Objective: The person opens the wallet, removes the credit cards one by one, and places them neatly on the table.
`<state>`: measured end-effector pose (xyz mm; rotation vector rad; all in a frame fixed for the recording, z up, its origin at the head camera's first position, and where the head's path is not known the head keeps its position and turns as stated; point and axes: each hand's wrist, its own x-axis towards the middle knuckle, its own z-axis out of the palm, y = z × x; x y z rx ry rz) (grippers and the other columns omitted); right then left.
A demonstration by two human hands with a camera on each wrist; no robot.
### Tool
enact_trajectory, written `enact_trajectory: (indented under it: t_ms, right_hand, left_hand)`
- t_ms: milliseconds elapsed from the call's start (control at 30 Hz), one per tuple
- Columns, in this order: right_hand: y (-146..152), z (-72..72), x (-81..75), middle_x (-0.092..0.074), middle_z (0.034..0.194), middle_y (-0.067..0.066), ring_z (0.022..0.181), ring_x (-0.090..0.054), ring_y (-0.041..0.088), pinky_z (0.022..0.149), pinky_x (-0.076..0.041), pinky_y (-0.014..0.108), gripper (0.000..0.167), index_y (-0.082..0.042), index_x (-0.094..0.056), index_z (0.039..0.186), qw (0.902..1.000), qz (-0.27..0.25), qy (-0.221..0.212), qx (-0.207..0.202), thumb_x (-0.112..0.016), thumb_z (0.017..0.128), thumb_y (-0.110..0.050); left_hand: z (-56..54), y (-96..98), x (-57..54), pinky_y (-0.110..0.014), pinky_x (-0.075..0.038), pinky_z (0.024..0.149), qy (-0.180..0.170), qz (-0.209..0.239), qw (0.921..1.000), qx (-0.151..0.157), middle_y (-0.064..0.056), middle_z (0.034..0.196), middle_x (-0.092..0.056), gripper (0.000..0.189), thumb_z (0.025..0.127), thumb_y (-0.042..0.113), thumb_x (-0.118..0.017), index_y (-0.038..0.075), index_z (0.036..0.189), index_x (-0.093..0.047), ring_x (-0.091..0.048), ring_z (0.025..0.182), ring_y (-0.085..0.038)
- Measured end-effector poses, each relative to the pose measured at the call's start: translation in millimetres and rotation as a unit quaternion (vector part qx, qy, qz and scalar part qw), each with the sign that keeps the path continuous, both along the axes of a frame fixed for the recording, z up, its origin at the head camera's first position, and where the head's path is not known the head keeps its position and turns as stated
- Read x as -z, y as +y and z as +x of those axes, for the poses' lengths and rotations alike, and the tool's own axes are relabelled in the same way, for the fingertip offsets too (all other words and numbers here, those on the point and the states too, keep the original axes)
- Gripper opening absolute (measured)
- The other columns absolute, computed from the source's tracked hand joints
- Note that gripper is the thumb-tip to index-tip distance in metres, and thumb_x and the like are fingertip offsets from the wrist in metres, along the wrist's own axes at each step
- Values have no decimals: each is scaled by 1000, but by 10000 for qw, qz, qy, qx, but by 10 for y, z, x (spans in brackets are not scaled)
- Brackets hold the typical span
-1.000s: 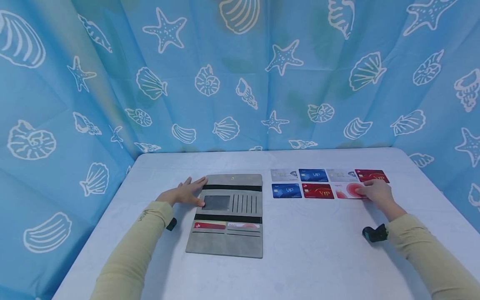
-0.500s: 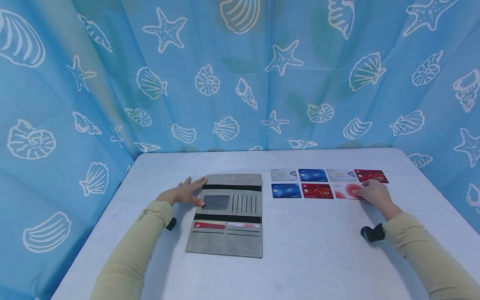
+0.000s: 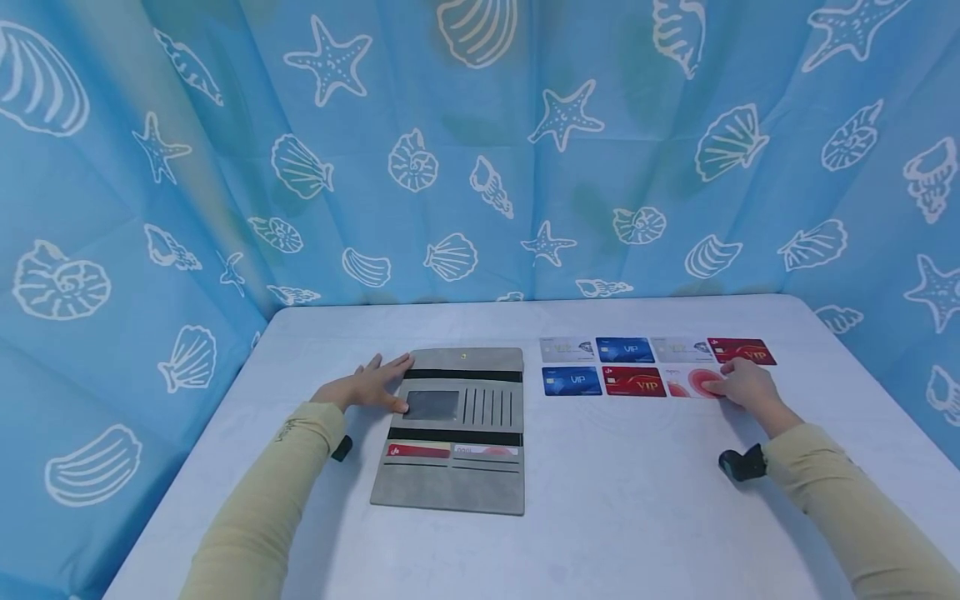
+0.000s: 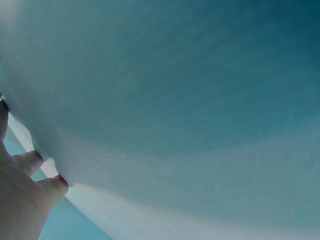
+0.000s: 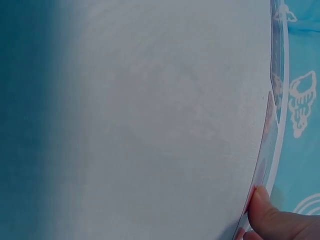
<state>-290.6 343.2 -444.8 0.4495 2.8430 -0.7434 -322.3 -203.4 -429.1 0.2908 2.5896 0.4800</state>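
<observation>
My left hand (image 3: 367, 387) rests at the left edge of an open grey wallet (image 3: 450, 492), fingers spread and reaching toward its upper corner. Two cards, a red card (image 3: 427, 451) and a pink-and-white card (image 3: 487, 451), show in the wallet's lower pockets. My right hand (image 3: 752, 387) holds the right end of a white card with a pink circle (image 3: 678, 382), which lies at the right of the front row. In the right wrist view the thumb (image 5: 260, 200) touches this card; the other fingers are mostly hidden.
Beside it lie a red VIP card (image 3: 633, 383) and a blue VIP card (image 3: 572, 381). Behind them the back row has a silver card (image 3: 566, 350), a blue card (image 3: 626, 350), another silver card (image 3: 678, 350) and a red card (image 3: 738, 346). A shell-patterned curtain (image 3: 450, 208) borders the white table (image 3: 600, 500).
The right thumb has slid slightly left over the white-and-pink card, and the right wrist has shifted a little left. The left hand and the wallet stay in place.
</observation>
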Motion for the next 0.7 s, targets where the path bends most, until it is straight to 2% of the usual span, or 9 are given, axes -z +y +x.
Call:
enact_trajectory:
  t_ms: [267, 500, 700]
  right_hand:
    - [11, -31, 40, -44, 112, 36, 95, -46, 44, 88, -44, 53, 56, 16, -40, 117, 10000, -40, 40, 80, -68, 81, -17]
    - [55, -55, 47, -43, 112, 36, 95, -44, 43, 87, -44, 51, 58, 16, -38, 120, 9995, -255, -176, 80, -66, 83, -19]
    - [67, -23, -34, -40, 113, 35, 93, -45, 39, 77, -49, 39, 61, 16, -35, 123, 9975, -555, -391, 179, -63, 85, -22]
  left_hand:
    - [6, 1, 22, -64, 6, 105, -55, 17, 9999, -153, -10, 154, -4, 93, 77, 42, -69, 23, 148, -13, 12, 138, -38]
    - [-3, -2, 28, -62, 7, 106, -24, -26, 10000, -49, -9, 154, -5, 93, 78, 43, -69, 22, 148, -12, 12, 138, -38]
    - [-2, -8, 27, -63, 6, 105, -4, -27, 10000, -45, -9, 155, -5, 93, 78, 43, -68, 22, 148, -12, 12, 138, -39]
